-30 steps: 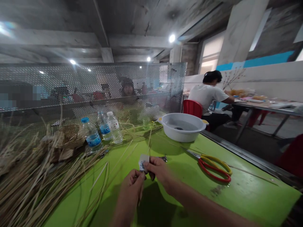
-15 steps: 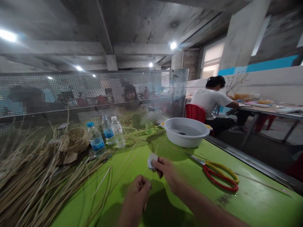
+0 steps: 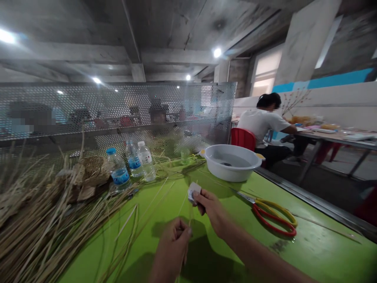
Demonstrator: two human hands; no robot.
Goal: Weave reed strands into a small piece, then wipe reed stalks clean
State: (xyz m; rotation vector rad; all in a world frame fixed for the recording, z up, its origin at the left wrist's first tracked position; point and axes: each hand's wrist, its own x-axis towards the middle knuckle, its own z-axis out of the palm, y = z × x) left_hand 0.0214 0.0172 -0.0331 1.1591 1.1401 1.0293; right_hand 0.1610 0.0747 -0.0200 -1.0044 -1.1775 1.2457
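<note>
Over the green table, my right hand is closed on a small white folded piece, perhaps paper or cloth; its exact kind is unclear. Thin straw ends poke out past it. Below and to the left, my left hand pinches a thin straw strand that runs up toward the white piece. The fingers of my right hand partly hide how the strand meets the piece. To the right lie scissors with one red and one yellow handle, their blades pointing at the basin.
A grey-white basin holding water stands at the back right. Several bottles, one a blue-capped bottle, stand behind a large heap of straw. A perforated metal screen borders the far edge. A person sits at another table.
Both hands have shifted slightly right, the right one also a little upward with the white piece. The strand between the hands shows more clearly. The camera view has moved slightly.
</note>
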